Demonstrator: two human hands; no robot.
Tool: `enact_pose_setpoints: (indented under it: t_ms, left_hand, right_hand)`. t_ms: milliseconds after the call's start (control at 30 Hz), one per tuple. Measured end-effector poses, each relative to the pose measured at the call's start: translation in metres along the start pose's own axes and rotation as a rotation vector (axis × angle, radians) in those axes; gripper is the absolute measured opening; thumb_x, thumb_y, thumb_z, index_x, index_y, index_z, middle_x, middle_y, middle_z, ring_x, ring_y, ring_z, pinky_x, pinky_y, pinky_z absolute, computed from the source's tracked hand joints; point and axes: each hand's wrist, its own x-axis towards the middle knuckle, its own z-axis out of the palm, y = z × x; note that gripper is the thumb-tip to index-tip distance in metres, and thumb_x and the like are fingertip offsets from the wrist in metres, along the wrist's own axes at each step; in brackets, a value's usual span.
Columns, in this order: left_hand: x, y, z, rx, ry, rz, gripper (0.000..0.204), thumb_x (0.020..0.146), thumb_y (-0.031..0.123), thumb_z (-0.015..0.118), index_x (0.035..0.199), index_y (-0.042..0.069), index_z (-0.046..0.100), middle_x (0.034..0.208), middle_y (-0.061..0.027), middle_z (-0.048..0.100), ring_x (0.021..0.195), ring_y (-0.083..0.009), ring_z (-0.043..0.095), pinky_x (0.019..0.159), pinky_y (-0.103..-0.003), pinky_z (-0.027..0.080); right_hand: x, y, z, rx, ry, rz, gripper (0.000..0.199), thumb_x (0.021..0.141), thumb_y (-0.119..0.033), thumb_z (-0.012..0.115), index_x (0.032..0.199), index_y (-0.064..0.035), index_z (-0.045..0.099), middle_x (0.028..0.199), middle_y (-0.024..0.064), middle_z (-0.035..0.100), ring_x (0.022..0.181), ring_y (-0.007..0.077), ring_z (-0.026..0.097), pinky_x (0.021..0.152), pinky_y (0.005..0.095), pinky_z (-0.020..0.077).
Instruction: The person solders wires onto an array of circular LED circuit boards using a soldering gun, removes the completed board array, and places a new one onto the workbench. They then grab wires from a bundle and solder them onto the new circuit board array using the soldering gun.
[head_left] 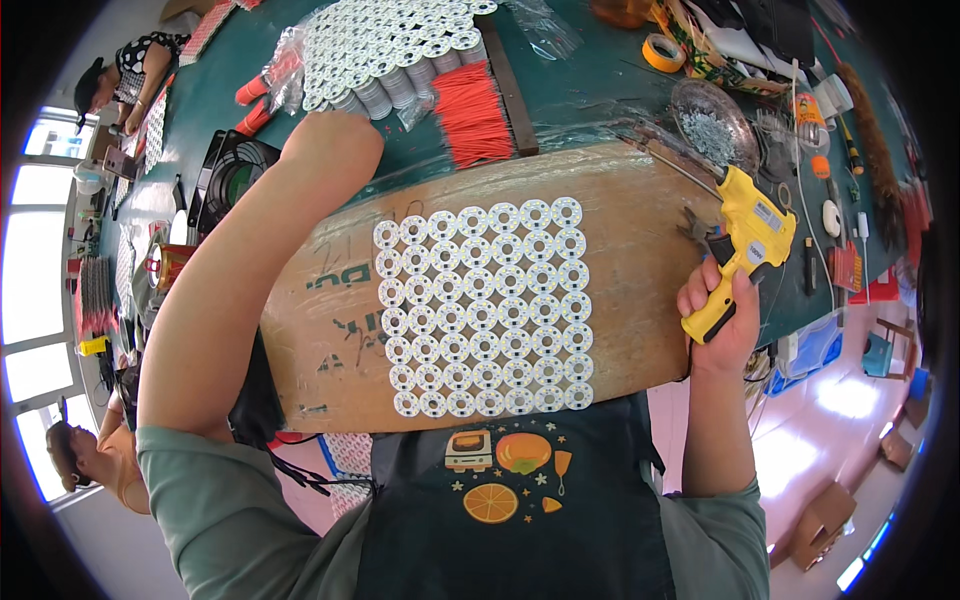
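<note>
Yellow gun [755, 215]: we judge light, rigid; hold by handle [718, 308]
Right hand [740, 330]: wrapped around handle
Left hand [337, 148]: grasp hidden; we cannot tell

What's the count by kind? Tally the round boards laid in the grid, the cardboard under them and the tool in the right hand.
White round boards: 49
Cardboard sheet: 1
Yellow gun-shaped tool in the right hand: 1
Total: 51

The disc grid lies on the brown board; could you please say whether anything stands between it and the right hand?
Nothing visible does: only bare brown board shows between the right hand, holding the yellow gun, and the disc grid. The pliers lie off that line, farther from the person.
</note>
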Motion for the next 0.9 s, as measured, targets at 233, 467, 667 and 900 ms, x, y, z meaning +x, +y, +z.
enact_pose_setpoints:
  t_ms: [233,467,667,900]
  left_hand:
    - [-0.043,0.008,0.015,-0.308,0.463,-0.106,0.014,0.09,0.013,0.06,0.095,0.005,0.071,0.088,-0.0116,0.068,0.087,-0.0322,0.067,0.076,-0.041,0.054]
    - [-0.089,0.061,0.046,-1.076,0.542,-0.446,0.02,0.093,0.012,0.062,0.11,0.007,0.07,0.102,-0.0148,0.072,0.09,-0.0332,0.069,0.077,-0.038,0.054]
    - [-0.102,0.081,0.064,-1.062,0.732,-0.535,0.013,0.091,0.01,0.064,0.101,0.006,0.072,0.096,-0.0105,0.071,0.086,-0.0324,0.067,0.077,-0.04,0.053]
    - [-0.104,0.091,0.077,-0.98,0.863,-0.491,0.013,0.083,0.008,0.071,0.097,0.008,0.072,0.089,-0.0076,0.066,0.082,-0.028,0.065,0.072,-0.038,0.053]
  right_hand:
    - [-0.005,-0.001,-0.006,-0.063,-0.07,0.0,0.057,0.097,-0.031,0.051,0.145,-0.0054,0.035,0.092,0.0036,0.048,0.07,0.0127,0.048,0.061,0.0288,0.0423]
    - [-0.002,0.004,0.017,0.056,-0.287,0.162,0.075,0.095,-0.034,0.057,0.153,-0.0004,0.023,0.074,0.0043,0.053,0.052,0.015,0.052,0.046,0.031,0.0474]
    - [-0.001,0.016,0.073,-0.086,-0.455,0.264,0.09,0.087,-0.03,0.073,0.154,-0.0025,0.02,0.082,0.0036,0.052,0.071,0.0168,0.057,0.058,0.0351,0.0516]
    - [-0.003,0.033,0.108,-0.206,-0.511,0.442,0.05,0.081,-0.008,0.069,0.125,-0.002,0.047,0.081,0.0083,0.054,0.074,0.0207,0.059,0.065,0.0337,0.052]
